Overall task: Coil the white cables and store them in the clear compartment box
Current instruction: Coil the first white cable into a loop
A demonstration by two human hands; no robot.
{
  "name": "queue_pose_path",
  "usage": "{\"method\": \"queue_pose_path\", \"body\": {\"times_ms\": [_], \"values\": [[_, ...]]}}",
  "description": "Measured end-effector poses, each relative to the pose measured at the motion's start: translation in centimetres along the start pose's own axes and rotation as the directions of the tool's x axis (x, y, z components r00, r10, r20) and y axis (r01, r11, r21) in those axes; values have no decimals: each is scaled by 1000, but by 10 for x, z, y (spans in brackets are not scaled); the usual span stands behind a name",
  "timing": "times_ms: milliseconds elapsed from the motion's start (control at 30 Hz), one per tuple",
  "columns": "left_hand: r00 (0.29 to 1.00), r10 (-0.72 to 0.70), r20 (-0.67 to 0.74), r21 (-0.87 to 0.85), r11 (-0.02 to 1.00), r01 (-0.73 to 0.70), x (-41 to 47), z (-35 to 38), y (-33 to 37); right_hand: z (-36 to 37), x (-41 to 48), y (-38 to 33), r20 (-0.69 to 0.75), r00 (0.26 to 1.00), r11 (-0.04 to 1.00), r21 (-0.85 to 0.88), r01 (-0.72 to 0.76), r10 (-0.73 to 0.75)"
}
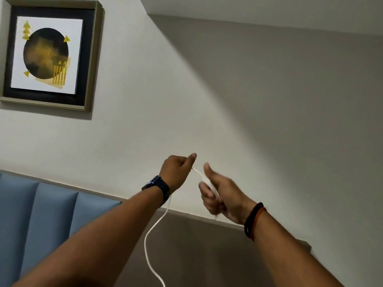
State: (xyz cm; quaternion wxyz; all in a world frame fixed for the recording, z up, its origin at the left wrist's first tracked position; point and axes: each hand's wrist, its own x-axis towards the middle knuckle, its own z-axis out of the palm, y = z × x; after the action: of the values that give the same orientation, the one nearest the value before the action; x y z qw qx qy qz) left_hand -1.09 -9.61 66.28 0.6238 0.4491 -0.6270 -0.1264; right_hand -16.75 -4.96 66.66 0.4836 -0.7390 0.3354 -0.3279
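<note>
White thin cable (154,230) runs from the low centre of the frame up to the left hand (176,172), fist closed on it; the right hand (219,195), blurred, has its fingers (207,193) curled round small loops; slack could slip and the coil spring open; no writing is legible; the clear box is out of view.

Right hand (219,195) motion-blurred; white cable (153,235) cut off at bottom edge (coil indistinct).

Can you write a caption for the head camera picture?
Left hand and right hand hold a white cable up before a wall.
</note>
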Motion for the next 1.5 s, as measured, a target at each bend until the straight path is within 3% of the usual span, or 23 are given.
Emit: {"method": "queue_pose_path", "body": {"times_ms": [67, 133, 267, 367, 433, 500, 533, 567, 633, 700, 767, 833, 933, 1000, 1100, 1167, 1233, 1300, 1333, 1367, 1400, 1467, 1500], "values": [[997, -58, 47, -134, 989, 64, -3, 8, 3, 11, -1, -17, -11, 979, 934, 296, 197, -203], [985, -98, 140, -218, 968, 127, -9, 17, 4, 18, 2, -36, -225, 897, 787, 430, 442, -380], [954, -121, 274, -101, 983, 154, -16, 23, 2, -3, 7, -63, -773, 543, 660, 224, 717, -327], [949, -100, 298, 0, 994, 105, -17, 16, 0, -34, 8, -56, -971, 176, 811, -31, 584, -164], [943, -83, 322, 46, 996, 72, -19, 11, -1, -55, 8, -40, -991, 50, 890, -87, 448, -122], [945, -67, 320, 73, 996, 46, -19, 8, 0, -69, 8, -14, -954, 0, 941, -296, 163, -300], [951, -51, 306, 78, 997, 28, -18, 7, 2, -69, 7, 0, -887, 53, 885, -461, -69, -458], [958, -29, 284, 82, 997, 6, -16, 6, 5, -63, 5, 13, -791, 189, 744, -611, -271, -582], [977, 18, 214, 95, 995, -39, -8, 2, 9, -47, 3, 31, -634, 576, 489, -771, -409, -516], [991, 38, 128, 107, 993, -52, 0, -5, 12, -28, 2, 33, -480, 860, 629, -726, -278, -173], [998, 34, 54, 105, 994, -39, 7, -12, 10, -14, -1, 27, -204, 977, 860, -487, -152, 57], [1000, 14, 11, 66, 998, -15, 10, -15, 5, -7, -6, 13, 12, 999, 987, -153, -42, 45], [1000, -13, 24, -32, 999, 13, 6, -9, 2, 2, -12, -14, 201, 967, 958, 267, 102, -158], [998, -29, 63, -102, 994, 36, 0, 1, 0, 11, -16, -31, 113, 938, 866, 432, 252, -329], [987, -62, 147, -114, 990, 79, -14, 13, -1, 17, -13, -50, -319, 831, 652, 515, 556, -456], [974, -69, 215, -83, 993, 89, -22, 18, -2, 10, -4, -60, -645, 677, 589, 408, 697, -355], [955, -45, 292, -33, 998, 57, -28, 21, 0, -3, 4, -60, -898, 389, 681, 154, 716, -205], [941, -20, 337, -8, 1000, 24, -32, 20, 2, -21, 8, -50, -975, 68, 837, -146, 527, -214], [937, -3, 348, -9, 1000, 7, -32, 18, 4, -28, 8, -42, -955, 28, 890, -263, 374, -294], [934, 19, 356, -8, 1000, -17, -31, 16, 5, -31, 9, -32, -921, 107, 916, -350, 198, -375], [931, 45, 361, 0, 999, -48, -29, 13, 7, -33, 9, -21, -868, 281, 906, -423, 14, -409], [926, 92, 366, 33, 993, -112, -23, 7, 8, -29, 7, -4, -692, 643, 771, -589, -241, -328], [922, 104, 372, 59, 989, -135, -20, 3, 8, -25, 5, 1, -594, 756, 695, -666, -271, -274]]}}
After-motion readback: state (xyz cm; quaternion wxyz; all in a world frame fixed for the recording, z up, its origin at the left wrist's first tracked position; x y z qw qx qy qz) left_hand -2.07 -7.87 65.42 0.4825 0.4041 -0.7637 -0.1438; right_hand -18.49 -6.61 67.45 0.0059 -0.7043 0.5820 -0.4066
